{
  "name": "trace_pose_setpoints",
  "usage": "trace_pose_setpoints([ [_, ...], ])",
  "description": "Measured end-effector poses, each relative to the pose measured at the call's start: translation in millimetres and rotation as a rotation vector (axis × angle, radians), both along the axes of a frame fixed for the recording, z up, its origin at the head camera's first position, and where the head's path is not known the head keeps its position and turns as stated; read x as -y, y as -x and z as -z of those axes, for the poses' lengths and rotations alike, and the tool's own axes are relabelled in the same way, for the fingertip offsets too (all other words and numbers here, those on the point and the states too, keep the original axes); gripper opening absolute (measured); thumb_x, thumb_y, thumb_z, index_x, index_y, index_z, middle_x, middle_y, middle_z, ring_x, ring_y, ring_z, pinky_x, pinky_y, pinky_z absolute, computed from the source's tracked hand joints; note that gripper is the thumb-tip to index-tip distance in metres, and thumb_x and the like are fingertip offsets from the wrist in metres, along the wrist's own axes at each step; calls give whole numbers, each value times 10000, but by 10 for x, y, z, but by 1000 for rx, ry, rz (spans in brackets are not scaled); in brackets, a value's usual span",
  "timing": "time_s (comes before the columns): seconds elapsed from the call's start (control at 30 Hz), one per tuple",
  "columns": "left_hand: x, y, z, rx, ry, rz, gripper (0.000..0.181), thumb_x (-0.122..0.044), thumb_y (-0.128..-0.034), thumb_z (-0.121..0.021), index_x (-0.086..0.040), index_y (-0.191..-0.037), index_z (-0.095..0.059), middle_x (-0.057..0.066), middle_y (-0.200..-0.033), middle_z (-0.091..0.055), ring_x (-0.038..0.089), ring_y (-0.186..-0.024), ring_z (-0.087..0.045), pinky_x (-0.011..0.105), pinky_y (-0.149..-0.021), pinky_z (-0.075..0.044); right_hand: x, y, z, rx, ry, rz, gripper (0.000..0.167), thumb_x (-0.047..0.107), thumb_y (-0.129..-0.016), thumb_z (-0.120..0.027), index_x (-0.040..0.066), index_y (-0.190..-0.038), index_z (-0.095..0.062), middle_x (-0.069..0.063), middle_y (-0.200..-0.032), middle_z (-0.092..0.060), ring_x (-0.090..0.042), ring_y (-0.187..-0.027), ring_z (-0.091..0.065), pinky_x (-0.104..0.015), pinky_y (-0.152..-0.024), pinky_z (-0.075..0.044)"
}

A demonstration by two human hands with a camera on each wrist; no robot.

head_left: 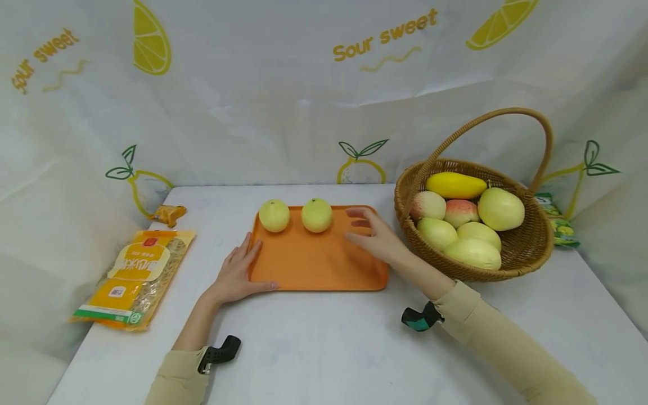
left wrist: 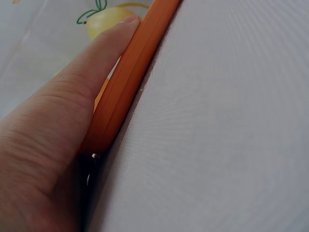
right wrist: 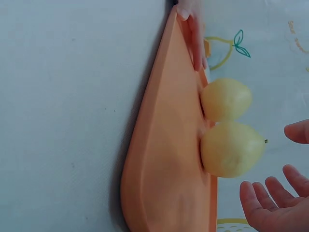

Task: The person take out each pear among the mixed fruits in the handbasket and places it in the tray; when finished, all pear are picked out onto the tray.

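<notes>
"Backdrop cloth (head_left: 283,112) behind the white surface (head_left: 324,343): what does it say?"

"'Sour sweet', twice, in orange letters, among two lemon wedges and three outlined lemons."

"And that yellow food packet (head_left: 139,275) on the left?"

"Chinese characters, a red badge and a barcode; too small for me to read from here. One little orange packet (head_left: 169,215) lies beyond it, and a green packet (head_left: 562,228) shows behind the wicker basket (head_left: 538,247) on the right."

"How many fruits altogether?"

"Nine. Two round pale green fruits (head_left: 316,215) sit on the orange tray (head_left: 314,261), slightly apart, near its far rim. Seven fill the basket: one long yellow fruit (head_left: 455,185), two peaches (head_left: 460,212), four pale green."

"The hands?"

"Left grip (head_left: 236,277) is spread at the tray's near left corner, fingers along the left rim, thumb against the near edge. Right grip (head_left: 376,239) hangs over the tray's right part, fingers parted, loosely bent, just right of the fruits."
</notes>
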State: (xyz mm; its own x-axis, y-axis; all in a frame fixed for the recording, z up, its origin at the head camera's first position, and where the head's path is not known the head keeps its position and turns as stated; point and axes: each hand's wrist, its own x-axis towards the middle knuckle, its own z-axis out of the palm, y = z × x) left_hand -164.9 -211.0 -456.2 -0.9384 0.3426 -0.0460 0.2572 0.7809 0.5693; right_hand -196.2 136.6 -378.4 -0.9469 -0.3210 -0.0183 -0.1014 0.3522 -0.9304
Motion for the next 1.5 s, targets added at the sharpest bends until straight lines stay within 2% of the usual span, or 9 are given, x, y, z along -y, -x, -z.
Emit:
trace_pose_setpoints([
  [0.13,8,2,12,-4,-3,-1,1130,-593,-763,-744,-52,-1563,-158,164,-1623,51,446,-1452,-19,568,-1149,-10,-58,-90,-54,-6,8,-45,516,119,-937,-657,32,-1399,-443,-140,-1427,-447,-330,-1298,-435,-496,-1051,-390],
  [0.37,14,-2,22,-11,-1,10,1129,-589,-767,-743,-57,-1566,-147,163,-1623,56,443,-1453,-16,572,-1147,-11,-210,-307,-205,-34,-35,-108,459,195,-933,-675,127,-1354,-506,-44,-1384,-508,-297,-1276,-474,-498,-1033,-404],
  [0.5,20,-8,10,-9,0,3,1132,-589,-764,-745,-59,-1566,-148,159,-1623,57,446,-1452,-12,576,-1145,-12,-302,-401,-296,-21,-32,-132,454,202,-936,-675,137,-1355,-514,-16,-1373,-520,-300,-1274,-478,-486,-1012,-429],
  [0.73,19,-4,10,-4,9,1,1134,-591,-761,-747,-54,-1565,-153,167,-1622,54,447,-1451,-13,571,-1147,-9,-527,-506,-492,-68,-44,-183,454,143,-932,-676,85,-1354,-519,-40,-1356,-537,-263,-1234,-519,-366,-989,-471],
  [0.9,7,-7,7,-2,6,0,1138,-593,-757,-748,-49,-1563,-155,171,-1622,51,440,-1454,-16,564,-1150,-7,-757,-577,-698,-88,-108,-207,408,144,-947,-656,92,-1336,-542,-43,-1318,-557,-291,-1209,-526,-269,-918,-504],
  [1.13,7,-11,-2,-3,-1,4,1131,-581,-760,-752,-49,-1563,-158,172,-1621,52,451,-1450,-16,570,-1146,-6,-1071,-574,-905,-117,-219,-200,323,174,-979,-611,107,-1292,-568,-52,-1304,-556,-248,-1168,-542,-250,-870,-513],
  [1.27,12,-11,1,-11,-4,10,1125,-571,-764,-753,-45,-1562,-159,178,-1620,49,458,-1448,-16,571,-1145,-8,-1248,-515,-925,-158,-274,-203,346,140,-978,-606,80,-1313,-547,-81,-1322,-538,-212,-1154,-554,-218,-872,-502],
  [1.4,13,-9,0,-9,-7,9,1126,-569,-762,-755,-41,-1560,-161,179,-1620,48,456,-1448,-20,571,-1146,-8,-1418,-438,-943,-175,-392,-189,350,167,-964,-634,74,-1295,-565,-68,-1288,-566,-166,-1119,-569,-181,-861,-495],
  [1.5,12,-6,0,-7,-4,8,1129,-575,-760,-753,-40,-1560,-163,179,-1620,47,452,-1450,-23,571,-1147,-9,-1535,-380,-956,-172,-468,-224,320,166,-949,-657,79,-1249,-587,-60,-1237,-588,-174,-1084,-581,-190,-850,-507],
])
